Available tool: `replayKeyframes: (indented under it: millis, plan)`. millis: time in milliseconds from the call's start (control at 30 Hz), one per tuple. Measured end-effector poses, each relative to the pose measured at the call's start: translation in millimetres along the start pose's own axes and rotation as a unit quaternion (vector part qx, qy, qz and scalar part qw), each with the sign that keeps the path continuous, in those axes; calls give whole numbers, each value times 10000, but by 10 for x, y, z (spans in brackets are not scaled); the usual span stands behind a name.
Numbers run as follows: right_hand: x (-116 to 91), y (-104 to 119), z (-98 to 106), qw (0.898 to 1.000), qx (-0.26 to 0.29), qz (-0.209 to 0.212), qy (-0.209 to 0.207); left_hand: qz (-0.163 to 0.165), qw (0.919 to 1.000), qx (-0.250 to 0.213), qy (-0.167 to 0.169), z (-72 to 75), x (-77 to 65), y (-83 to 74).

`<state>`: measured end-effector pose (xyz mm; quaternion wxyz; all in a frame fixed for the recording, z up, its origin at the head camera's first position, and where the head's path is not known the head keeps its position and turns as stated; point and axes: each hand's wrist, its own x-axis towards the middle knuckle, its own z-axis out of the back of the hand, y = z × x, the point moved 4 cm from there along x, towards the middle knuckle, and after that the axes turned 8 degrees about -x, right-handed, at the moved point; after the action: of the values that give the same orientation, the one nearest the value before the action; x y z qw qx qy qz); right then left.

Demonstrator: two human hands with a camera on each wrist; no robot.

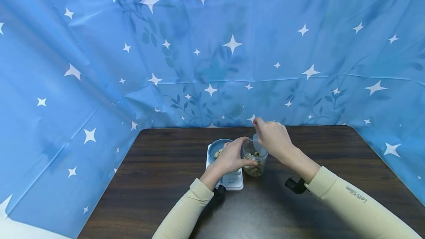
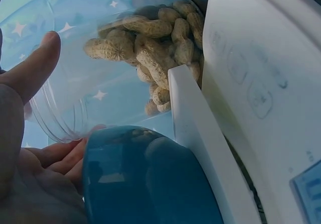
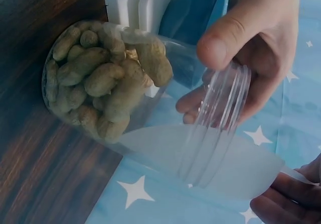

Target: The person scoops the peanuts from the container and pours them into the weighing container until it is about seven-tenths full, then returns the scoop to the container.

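Observation:
A clear plastic jar (image 1: pixel 254 169) with peanuts (image 3: pixel 103 78) in its lower part stands upright on the table. My left hand (image 1: pixel 229 156) grips it at the threaded neck, thumb on the near side and fingers behind. My right hand (image 1: pixel 275 138) pinches the handle of a translucent white scoop (image 3: pixel 241 166), whose blade slants down through the jar's mouth to the peanuts. Left of the jar, a blue bowl (image 2: pixel 145 179) holding a few peanuts sits on a white kitchen scale (image 1: pixel 234 184), partly hidden by the left hand.
The dark wood-grain table (image 1: pixel 159 180) runs back to a blue star-patterned cloth (image 1: pixel 212 47), which hangs behind and at the sides. Each wrist carries a black camera mount, one visible below the right sleeve (image 1: pixel 352 198).

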<state>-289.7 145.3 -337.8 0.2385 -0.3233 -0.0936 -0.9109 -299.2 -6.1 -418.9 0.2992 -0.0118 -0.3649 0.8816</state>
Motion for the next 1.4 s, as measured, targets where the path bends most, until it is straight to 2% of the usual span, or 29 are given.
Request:
replayKeyframes:
  millis: [300,800,1133,1333,1400]
  plan:
    - [-66,30,-73,9994,-202,-81,275,4,9999,-113,-25,-19,9,-15]
    - [-116,40,-63,9999,-118,-101,-67,104,9997,-231,-48,-14,8,-33]
    - [-126,187,-92,9983,-493,252,193,178,9992,-363,-30,-25,35,-15]
    - [-143,119,-114,9995,-268,-115,115,234,9992,-321,-45,-7,21,-16]
    - [-174,94,-158,9994,-173,-228,216,254,9992,-306,-51,-1,12,-17]
